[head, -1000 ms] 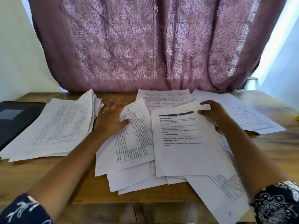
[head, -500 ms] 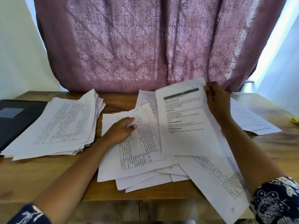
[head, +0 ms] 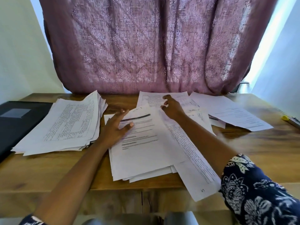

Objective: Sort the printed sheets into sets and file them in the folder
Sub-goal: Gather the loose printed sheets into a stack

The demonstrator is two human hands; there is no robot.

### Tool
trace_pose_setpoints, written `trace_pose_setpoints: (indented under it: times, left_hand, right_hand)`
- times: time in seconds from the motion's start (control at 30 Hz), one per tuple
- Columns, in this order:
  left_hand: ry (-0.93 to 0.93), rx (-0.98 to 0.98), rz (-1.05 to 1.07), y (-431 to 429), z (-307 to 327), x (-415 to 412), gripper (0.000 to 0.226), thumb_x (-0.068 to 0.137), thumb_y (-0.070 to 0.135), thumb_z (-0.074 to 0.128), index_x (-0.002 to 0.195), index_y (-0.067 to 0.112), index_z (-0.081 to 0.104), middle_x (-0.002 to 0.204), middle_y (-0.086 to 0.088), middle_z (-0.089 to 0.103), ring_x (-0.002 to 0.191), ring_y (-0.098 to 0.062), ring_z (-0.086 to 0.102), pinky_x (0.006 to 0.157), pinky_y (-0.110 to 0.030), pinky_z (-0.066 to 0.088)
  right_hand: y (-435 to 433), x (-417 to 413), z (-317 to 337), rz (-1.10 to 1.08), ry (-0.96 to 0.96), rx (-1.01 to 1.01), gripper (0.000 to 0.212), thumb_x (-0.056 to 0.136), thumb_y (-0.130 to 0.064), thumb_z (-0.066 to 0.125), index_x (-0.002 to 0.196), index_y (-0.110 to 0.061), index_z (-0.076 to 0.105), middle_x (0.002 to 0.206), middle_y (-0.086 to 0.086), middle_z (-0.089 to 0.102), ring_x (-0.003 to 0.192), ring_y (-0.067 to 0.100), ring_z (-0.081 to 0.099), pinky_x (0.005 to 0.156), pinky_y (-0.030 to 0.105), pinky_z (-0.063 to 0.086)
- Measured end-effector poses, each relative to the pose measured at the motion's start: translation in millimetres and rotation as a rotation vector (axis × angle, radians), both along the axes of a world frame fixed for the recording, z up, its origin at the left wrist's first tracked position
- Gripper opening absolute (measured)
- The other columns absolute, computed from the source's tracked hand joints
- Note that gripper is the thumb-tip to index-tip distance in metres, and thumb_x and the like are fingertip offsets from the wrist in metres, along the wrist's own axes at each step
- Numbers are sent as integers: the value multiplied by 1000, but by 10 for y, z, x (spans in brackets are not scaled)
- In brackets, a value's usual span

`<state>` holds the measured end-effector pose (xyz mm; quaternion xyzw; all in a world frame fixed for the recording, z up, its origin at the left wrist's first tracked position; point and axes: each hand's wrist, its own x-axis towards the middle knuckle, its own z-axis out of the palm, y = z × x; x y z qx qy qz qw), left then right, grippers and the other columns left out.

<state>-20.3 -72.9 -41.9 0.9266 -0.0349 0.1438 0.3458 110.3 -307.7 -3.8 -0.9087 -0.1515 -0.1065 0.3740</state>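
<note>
A printed sheet with a dark header bar [head: 142,143] lies on top of the loose middle pile. My left hand [head: 116,127] rests flat on its left part, fingers spread. My right hand [head: 172,108] hovers past the pile with fingers loosely curled and nothing in it, over a far sheet of dense text [head: 152,98]. A thick stack of sheets with tables [head: 68,125] lies to the left. The black folder [head: 14,120] lies closed at the far left, partly under that stack.
More sheets [head: 235,112] lie spread at the back right. One long sheet [head: 194,176] hangs over the wooden table's [head: 267,151] front edge. A yellow-tipped tool [head: 290,120] lies at the right edge. A pink curtain [head: 146,46] hangs behind the table.
My right hand laid the dark-header sheet onto the middle pile, let go and moved back toward the far sheet. My left hand shifted onto that sheet.
</note>
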Motion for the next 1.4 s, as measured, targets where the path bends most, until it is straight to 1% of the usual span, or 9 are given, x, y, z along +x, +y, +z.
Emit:
trace_pose_setpoints:
  times: [0.13,0.4,0.57,0.7,0.9,1.07,1.2,1.27,1.4]
  left_hand:
    - [216,339,-76,23,-95,-1,100,68,90,22,149,32,29,159,4,21,147,-21,20,119,-47,4]
    - [172,280,-82,-35,-89,-31,68,83,62,41,142,29,44,156,1,31,144,-19,27,119,-42,8]
    - [189,160,-94,-60,-82,-66,68,80,59,46,139,26,49,152,0,38,140,-22,35,115,-38,25]
    - [202,149,-89,-82,-63,-93,69,78,60,46,138,27,49,152,1,38,139,-22,36,114,-38,26]
    - [228,156,-66,-69,-46,-118,68,78,63,46,137,30,50,152,1,39,138,-23,38,113,-41,29]
    - [244,199,-75,-42,-57,-108,63,83,63,42,138,33,48,152,3,37,139,-23,36,115,-43,26]
    - [201,-78,-12,-41,-9,-145,67,86,74,30,137,35,46,144,6,44,130,-13,42,104,-29,31]
    - [170,-191,27,-31,20,-125,79,80,83,15,141,38,38,149,4,39,136,-18,36,110,-34,25]
    - [102,-411,74,-24,38,-143,92,71,91,12,147,41,26,157,5,28,145,-21,22,117,-45,12]
  right_hand:
    - [-551,-123,168,-89,-56,-68,23,93,-12,54,114,-15,63,114,8,67,99,25,61,82,28,47]
    - [-1560,-427,-76,-363,237,-274,21,94,-17,52,110,-14,65,119,8,63,109,29,56,94,36,45]
    - [-1540,-502,-106,-309,365,-242,41,83,-41,70,96,-3,69,93,13,69,90,28,63,81,33,48]
    - [-1465,-528,-77,-251,450,-212,42,83,-40,70,106,-6,64,98,9,59,89,23,57,72,28,45]
    - [-1695,-552,208,-452,59,37,39,93,-24,59,127,-6,55,127,17,59,115,33,54,88,32,40]
    - [-2026,-553,772,-458,-154,230,30,93,-18,56,119,-4,61,115,17,64,98,25,59,86,33,43]
    - [-1743,-299,700,-286,33,354,22,83,-27,65,99,-12,66,101,19,67,78,24,58,79,53,54]
    - [-1402,-88,386,-219,87,228,18,82,-26,67,93,-11,64,99,20,66,72,21,55,62,37,48]
    - [-418,-414,-44,-159,138,128,31,89,-18,63,118,-6,60,114,14,65,96,25,58,75,26,39]
